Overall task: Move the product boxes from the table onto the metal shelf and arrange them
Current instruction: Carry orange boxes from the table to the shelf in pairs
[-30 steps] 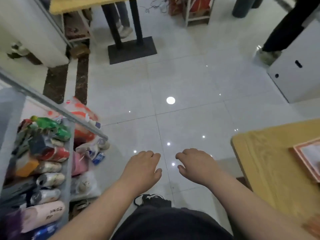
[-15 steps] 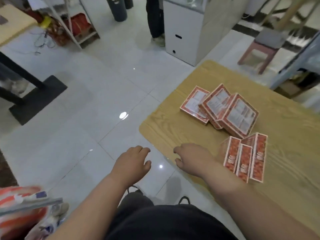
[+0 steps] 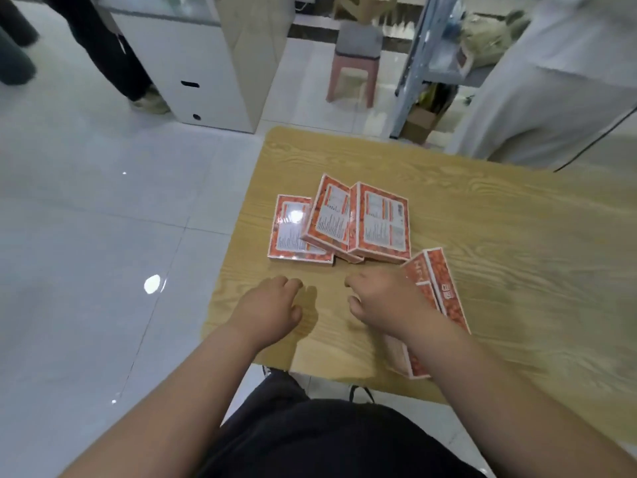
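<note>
Product boxes [image 3: 382,222], flat packs of orange-red and white printed cardboard, sit on the light wood-grain desk [image 3: 517,219] in two groups. Three lie face up just beyond the fingertips of both hands and overlap one another. The leftmost box [image 3: 291,236] lies flat ahead of the left hand [image 3: 267,307], the middle box [image 3: 329,215] is tilted across its right edge, and the third leans against the middle one. The standing boxes [image 3: 444,288] are packed together on edge just right of the right hand [image 3: 386,301]. They run back under its wrist and forearm, which hide part of them, and I cannot tell whether the hand touches them. Both hands hover low over the near end of the desk with fingers loosely curled, holding nothing, and a strip of bare wood separates them. Far ahead of the hands stand a pink plastic stool with a grey seat [image 3: 355,63], a white cabinet [image 3: 206,81] to the left and a grey metal shelf frame [image 3: 412,63] to the right.
</note>
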A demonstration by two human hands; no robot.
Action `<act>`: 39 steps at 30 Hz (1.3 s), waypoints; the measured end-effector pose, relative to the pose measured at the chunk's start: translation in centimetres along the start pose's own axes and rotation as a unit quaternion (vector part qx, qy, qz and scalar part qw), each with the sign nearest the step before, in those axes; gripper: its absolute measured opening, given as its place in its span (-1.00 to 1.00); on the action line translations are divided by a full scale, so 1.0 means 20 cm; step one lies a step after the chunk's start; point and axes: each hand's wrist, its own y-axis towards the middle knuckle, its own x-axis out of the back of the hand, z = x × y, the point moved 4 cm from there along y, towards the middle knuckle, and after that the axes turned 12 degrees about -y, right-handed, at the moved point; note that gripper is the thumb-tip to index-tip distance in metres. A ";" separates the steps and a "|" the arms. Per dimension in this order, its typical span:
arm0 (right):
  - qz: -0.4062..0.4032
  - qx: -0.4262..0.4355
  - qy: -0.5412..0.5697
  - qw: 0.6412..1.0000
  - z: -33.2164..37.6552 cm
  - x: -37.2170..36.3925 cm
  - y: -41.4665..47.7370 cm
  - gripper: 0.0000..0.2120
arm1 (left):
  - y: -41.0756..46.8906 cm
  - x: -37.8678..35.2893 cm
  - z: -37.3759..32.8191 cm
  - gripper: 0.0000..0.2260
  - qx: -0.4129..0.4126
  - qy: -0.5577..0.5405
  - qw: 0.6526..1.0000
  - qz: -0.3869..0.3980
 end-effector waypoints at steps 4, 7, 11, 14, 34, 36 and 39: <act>-0.035 -0.061 -0.002 0.998 -0.06 0.08 -0.07 -0.75 | 0.20 0.08 -0.09 -0.55 -0.098 0.028 0.994 0.026; -0.086 -0.141 0.047 0.985 -0.11 0.08 -0.18 -0.75 | 0.30 0.10 -0.21 -0.51 -0.164 0.037 0.984 0.055; -0.097 -0.266 0.104 0.953 -0.16 -0.03 -0.42 -0.70 | 0.34 0.05 -0.43 -0.37 -0.266 0.035 0.958 0.098; -0.098 -0.365 0.143 0.915 -0.15 -0.11 -0.63 -0.66 | 0.35 -0.04 -0.54 -0.16 -0.309 0.000 0.939 0.150; -0.080 -0.327 0.367 0.867 -0.08 -0.50 -0.89 -0.50 | 0.22 -0.20 -0.52 -0.32 -0.210 -0.187 0.958 0.060; -0.085 -0.312 0.418 0.849 -0.12 -0.49 -0.91 -0.49 | 0.17 -0.20 -0.45 -0.38 -0.159 -0.211 0.963 0.058; -0.078 -0.280 0.506 0.812 -0.15 -0.50 -0.91 -0.50 | 0.07 -0.21 -0.31 -0.44 -0.060 -0.272 0.958 0.063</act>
